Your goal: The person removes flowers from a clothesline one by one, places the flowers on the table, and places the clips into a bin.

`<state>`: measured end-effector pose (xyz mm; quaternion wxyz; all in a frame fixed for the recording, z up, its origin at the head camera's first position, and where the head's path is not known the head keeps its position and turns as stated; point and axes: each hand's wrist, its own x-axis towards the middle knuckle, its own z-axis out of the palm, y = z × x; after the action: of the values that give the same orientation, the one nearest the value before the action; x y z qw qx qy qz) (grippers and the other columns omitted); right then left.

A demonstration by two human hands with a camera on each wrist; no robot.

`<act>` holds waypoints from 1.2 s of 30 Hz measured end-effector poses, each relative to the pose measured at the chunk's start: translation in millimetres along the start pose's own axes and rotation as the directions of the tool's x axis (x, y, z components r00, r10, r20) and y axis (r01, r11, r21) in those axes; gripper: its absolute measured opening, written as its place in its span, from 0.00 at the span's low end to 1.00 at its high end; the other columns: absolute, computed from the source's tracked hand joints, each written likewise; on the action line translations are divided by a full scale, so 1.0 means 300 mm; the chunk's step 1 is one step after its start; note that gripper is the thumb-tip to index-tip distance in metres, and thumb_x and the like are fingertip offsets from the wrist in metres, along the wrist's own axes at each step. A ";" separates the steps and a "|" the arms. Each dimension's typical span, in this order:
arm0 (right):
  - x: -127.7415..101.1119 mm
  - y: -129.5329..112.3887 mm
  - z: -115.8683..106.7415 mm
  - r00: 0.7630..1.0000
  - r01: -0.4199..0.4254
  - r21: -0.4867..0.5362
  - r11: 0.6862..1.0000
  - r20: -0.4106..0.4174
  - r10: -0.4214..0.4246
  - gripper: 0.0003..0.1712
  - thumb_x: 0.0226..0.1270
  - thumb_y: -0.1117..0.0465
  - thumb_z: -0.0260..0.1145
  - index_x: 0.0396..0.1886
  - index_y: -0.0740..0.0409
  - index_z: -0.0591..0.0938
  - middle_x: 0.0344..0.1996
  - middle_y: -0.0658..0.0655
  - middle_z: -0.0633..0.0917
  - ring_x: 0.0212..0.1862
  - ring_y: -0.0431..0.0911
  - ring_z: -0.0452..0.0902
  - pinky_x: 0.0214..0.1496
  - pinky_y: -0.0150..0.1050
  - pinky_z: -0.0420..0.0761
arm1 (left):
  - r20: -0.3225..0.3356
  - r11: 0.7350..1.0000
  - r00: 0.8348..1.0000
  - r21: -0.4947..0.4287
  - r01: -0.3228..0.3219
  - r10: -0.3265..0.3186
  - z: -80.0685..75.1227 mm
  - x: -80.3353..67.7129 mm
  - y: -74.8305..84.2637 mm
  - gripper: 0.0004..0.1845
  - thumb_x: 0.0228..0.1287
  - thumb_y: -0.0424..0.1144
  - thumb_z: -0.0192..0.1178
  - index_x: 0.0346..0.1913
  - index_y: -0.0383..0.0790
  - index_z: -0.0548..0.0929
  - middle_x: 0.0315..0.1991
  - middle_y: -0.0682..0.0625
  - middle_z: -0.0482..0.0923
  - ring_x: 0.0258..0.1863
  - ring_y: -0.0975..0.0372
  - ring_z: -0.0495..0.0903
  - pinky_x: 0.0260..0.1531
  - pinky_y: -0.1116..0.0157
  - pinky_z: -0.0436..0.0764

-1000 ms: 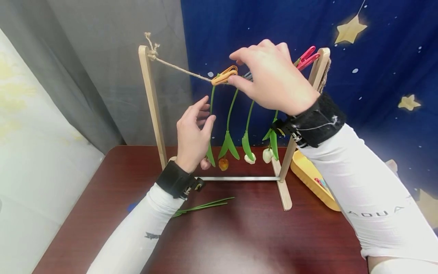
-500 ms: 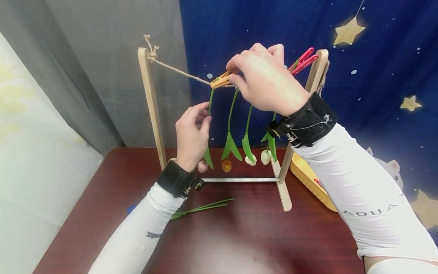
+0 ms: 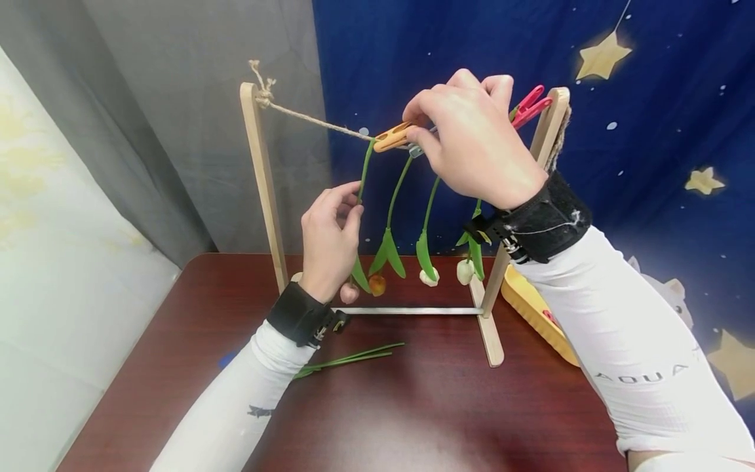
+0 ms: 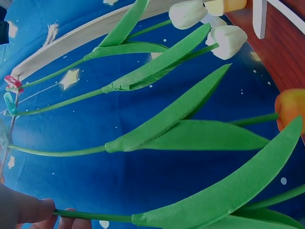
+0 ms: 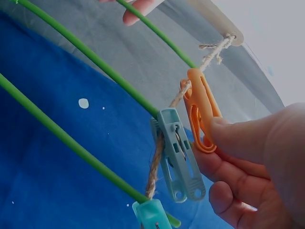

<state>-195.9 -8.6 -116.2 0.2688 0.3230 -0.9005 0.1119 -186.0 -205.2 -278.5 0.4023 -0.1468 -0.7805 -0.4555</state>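
The frame (image 3: 262,190) stands on the table (image 3: 413,406); flowers (image 3: 389,252) hang from its string (image 3: 312,120). Loose stems (image 3: 348,358) lie before it; a tray (image 3: 531,308) sits to its right.

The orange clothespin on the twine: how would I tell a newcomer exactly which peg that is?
Find the wooden frame standing on the dark red table, with twine strung between its two posts. The orange clothespin is the leftmost peg on that line, pinched by the right hand. Its neighbours are pale blue and red; it alone is orange, clamping the stem that the left hand holds.
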 end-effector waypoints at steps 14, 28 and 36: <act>-0.115 0.021 -0.019 0.993 0.025 0.054 0.998 -0.120 -0.018 0.16 0.80 0.55 0.67 0.58 0.58 0.86 0.53 0.59 0.87 0.59 0.58 0.68 0.63 0.64 0.51 | 0.017 0.994 0.998 0.088 -0.067 0.066 -0.092 -0.070 0.035 0.17 0.72 0.26 0.67 0.61 0.36 0.87 0.40 0.44 0.83 0.38 0.56 0.80 0.34 0.59 0.76; -0.357 0.103 0.037 0.986 -0.002 0.153 0.988 -0.164 0.027 0.22 0.67 0.62 0.79 0.59 0.61 0.85 0.49 0.62 0.87 0.52 0.60 0.70 0.51 0.63 0.54 | 0.115 0.963 0.982 0.211 -0.169 0.148 -0.204 -0.195 0.049 0.20 0.69 0.23 0.68 0.61 0.38 0.88 0.43 0.44 0.83 0.39 0.55 0.82 0.36 0.60 0.81; -0.513 0.210 0.106 0.980 -0.105 0.174 0.979 -0.148 0.132 0.25 0.61 0.66 0.81 0.58 0.62 0.85 0.49 0.64 0.88 0.53 0.61 0.72 0.48 0.63 0.54 | 0.190 0.906 0.959 0.331 -0.264 0.210 -0.259 -0.274 0.038 0.23 0.65 0.19 0.69 0.60 0.38 0.88 0.41 0.44 0.82 0.39 0.52 0.81 0.37 0.57 0.83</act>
<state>-149.8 108.0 -229.9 0.3048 0.2797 -0.8816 0.2273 -88.7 -252.3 -314.1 0.4148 -0.2002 -0.8537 -0.2432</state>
